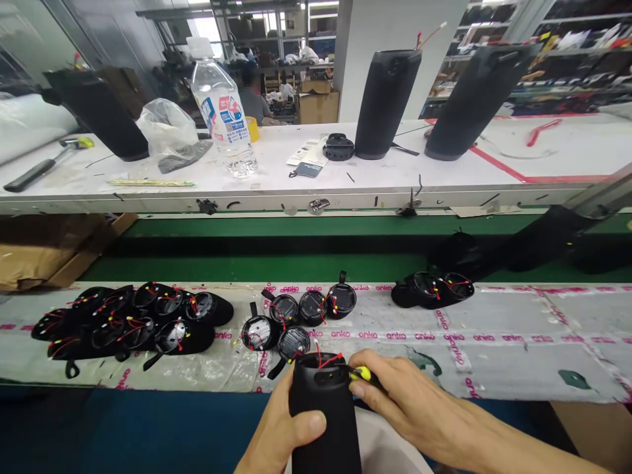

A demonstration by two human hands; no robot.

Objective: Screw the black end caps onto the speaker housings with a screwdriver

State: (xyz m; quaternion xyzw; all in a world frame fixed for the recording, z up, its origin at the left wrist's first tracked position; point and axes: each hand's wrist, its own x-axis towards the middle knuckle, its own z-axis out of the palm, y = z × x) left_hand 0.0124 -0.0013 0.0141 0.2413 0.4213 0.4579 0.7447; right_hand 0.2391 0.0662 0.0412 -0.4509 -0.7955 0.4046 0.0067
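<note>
My left hand (291, 421) is wrapped round a black cylindrical speaker housing (328, 431), thumb across its front. The housing stands upright, its open top toward me, with red wires (330, 360) sticking out. My right hand (395, 388) is closed round a yellow-and-black hand tool (363, 373) at the right side of the housing's rim. The tool's tip is hidden, so its exact kind does not show. Just beyond the housing, several small round black speaker parts (293, 342) with red wires and straps lie on the plastic-covered bench.
More wired black speaker housings (172, 336) lie grouped at the left, and a few black ones (429, 289) at the right. Above a green belt (247, 266), a white shelf (296, 178) bears a water bottle (222, 112), a hammer (44, 168) and upright black speakers (388, 105).
</note>
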